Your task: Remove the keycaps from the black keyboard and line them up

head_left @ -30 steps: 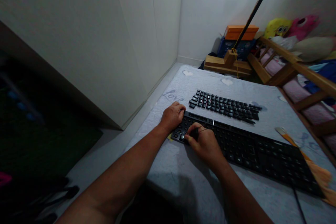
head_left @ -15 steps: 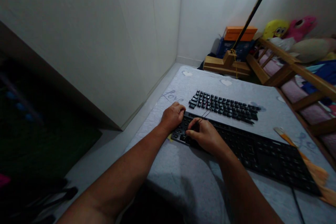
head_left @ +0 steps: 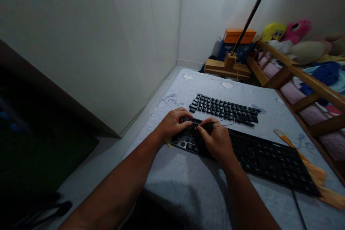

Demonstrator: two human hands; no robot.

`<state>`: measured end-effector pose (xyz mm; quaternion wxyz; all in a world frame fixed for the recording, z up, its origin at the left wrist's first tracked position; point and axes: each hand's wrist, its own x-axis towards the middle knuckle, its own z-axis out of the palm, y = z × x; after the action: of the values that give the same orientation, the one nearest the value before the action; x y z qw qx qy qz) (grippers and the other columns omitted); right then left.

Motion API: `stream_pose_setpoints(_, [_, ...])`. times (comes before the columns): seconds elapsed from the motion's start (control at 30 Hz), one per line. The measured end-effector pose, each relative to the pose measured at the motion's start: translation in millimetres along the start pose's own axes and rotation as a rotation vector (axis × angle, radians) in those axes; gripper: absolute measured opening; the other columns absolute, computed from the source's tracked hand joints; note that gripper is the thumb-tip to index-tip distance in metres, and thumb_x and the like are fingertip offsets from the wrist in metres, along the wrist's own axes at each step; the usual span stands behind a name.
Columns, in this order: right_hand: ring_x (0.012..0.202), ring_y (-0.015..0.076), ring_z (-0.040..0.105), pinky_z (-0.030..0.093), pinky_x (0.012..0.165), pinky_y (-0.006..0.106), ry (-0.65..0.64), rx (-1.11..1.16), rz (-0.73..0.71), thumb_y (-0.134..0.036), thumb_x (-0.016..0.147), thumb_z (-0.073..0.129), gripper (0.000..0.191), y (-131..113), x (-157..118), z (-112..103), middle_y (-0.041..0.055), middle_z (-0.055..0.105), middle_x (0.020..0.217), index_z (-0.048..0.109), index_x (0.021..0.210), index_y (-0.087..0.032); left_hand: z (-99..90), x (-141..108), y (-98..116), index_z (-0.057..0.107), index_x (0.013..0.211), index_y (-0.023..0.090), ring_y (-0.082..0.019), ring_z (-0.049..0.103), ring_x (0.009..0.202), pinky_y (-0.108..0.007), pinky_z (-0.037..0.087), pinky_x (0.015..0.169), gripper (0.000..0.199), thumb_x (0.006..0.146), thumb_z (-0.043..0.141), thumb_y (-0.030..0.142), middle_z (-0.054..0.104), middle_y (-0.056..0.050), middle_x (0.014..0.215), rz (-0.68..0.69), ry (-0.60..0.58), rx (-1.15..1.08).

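A black keyboard [head_left: 277, 158] lies slantwise on the cloth-covered surface, bare of keycaps at its left end. My left hand [head_left: 174, 124] is closed on its far left corner, fingers over the back edge and thumb stretched towards my right hand. Above the left part of the keys, my right hand [head_left: 217, 138] pinches a wire keycap puller [head_left: 226, 123], whose thin loops point away to the right. The fingertips of both hands are close together; whether a keycap is between them is hidden. Behind the keyboard, loose black keycaps [head_left: 221, 107] stand in rows.
An orange cloth [head_left: 318, 174] and a brush-like tool [head_left: 280, 133] lie at the right. The keyboard cable [head_left: 298, 208] runs towards me. A wooden rail [head_left: 304, 70] borders the right side, a pale cabinet [head_left: 121, 54] the left. A wooden stand [head_left: 228, 66] is beyond the far edge.
My right hand has turned, and its puller's loops now point right instead of up. My left thumb has stretched out towards the right fingertips. The camera view has shifted slightly.
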<state>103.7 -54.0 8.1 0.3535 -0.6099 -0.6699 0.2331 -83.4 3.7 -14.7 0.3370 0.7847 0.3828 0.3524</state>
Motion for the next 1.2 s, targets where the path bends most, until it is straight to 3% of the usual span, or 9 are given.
stream_pose_setpoints(0.13, [0.063,0.0166,0.062,0.043,0.063,0.027,0.039,-0.05,-0.061,-0.026,0.083,0.058,0.007,2.5,-1.6,1.8,0.0024,0.066,0.072,0.058,0.082,-0.019,-0.3,-0.7,0.6,0.07,0.101,0.019,-0.014,0.059,0.08,-0.024,0.047,0.07,0.026,0.077,0.072,0.026,0.064,-0.003,0.095,0.004,-0.135,-0.054])
stream_pose_setpoints(0.23, [0.068,0.0173,0.062,0.044,0.066,0.028,0.05,-0.075,-0.114,-0.025,0.084,0.057,0.006,3.8,-2.4,3.9,0.0034,0.066,0.075,0.058,0.082,-0.019,1.4,-0.6,2.0,0.071,0.102,0.019,-0.013,0.059,0.076,-0.023,0.046,0.067,0.027,0.075,0.073,0.023,0.065,-0.002,0.09,0.019,-0.168,-0.01])
stream_pose_setpoints(0.4, [0.069,0.0175,0.061,0.045,0.069,0.028,0.063,-0.085,-0.207,-0.022,0.083,0.055,0.004,4.6,-3.6,7.0,0.0034,0.066,0.075,0.058,0.08,-0.02,4.9,-0.4,5.8,0.072,0.094,0.017,-0.015,0.061,0.082,-0.026,0.046,0.075,0.017,0.077,0.07,0.02,0.065,-0.003,0.087,0.07,-0.136,0.056])
stream_pose_setpoints(0.57, [0.071,0.0179,0.059,0.044,0.068,0.028,0.063,-0.108,-0.19,-0.019,0.081,0.054,0.003,5.8,-4.5,7.9,0.0038,0.064,0.076,0.057,0.08,-0.019,5.9,-1.3,7.0,0.072,0.092,0.016,-0.015,0.061,0.081,-0.026,0.046,0.074,0.015,0.077,0.07,0.018,0.065,-0.003,0.086,0.089,-0.1,0.075])
stream_pose_setpoints(0.8, [0.08,0.0197,0.058,0.045,0.077,0.032,0.191,-0.074,-0.184,-0.02,0.085,0.048,0.014,11.1,-3.3,0.5,0.0049,0.06,0.079,0.058,0.075,-0.019,6.3,-0.7,6.1,0.071,0.093,0.017,-0.016,0.062,0.083,-0.028,0.048,0.078,0.014,0.079,0.069,0.02,0.066,-0.004,0.089,0.031,0.029,0.059])
stream_pose_setpoints(1.0, [0.101,0.0216,0.059,0.046,0.092,0.034,0.096,-0.095,-0.234,-0.01,0.083,0.042,0.028,11.2,2.7,-2.6,0.0117,0.058,0.11,0.067,0.093,-0.016,10.9,1.2,4.1,0.073,0.094,0.019,-0.019,0.061,0.094,-0.034,0.047,0.088,0.015,0.079,0.07,0.02,0.068,-0.005,0.092,0.014,0.096,0.061])
stream_pose_setpoints(1.2, [0.092,0.02,0.059,0.048,0.085,0.032,-0.038,-0.306,-0.187,-0.019,0.085,0.056,0.02,8.5,15.4,-2.4,0.0078,0.056,0.106,0.069,0.1,-0.02,13.0,2.8,4.7,0.074,0.092,0.021,-0.02,0.061,0.096,-0.036,0.046,0.092,0.015,0.078,0.071,0.021,0.07,-0.003,0.092,0.017,0.107,0.029])
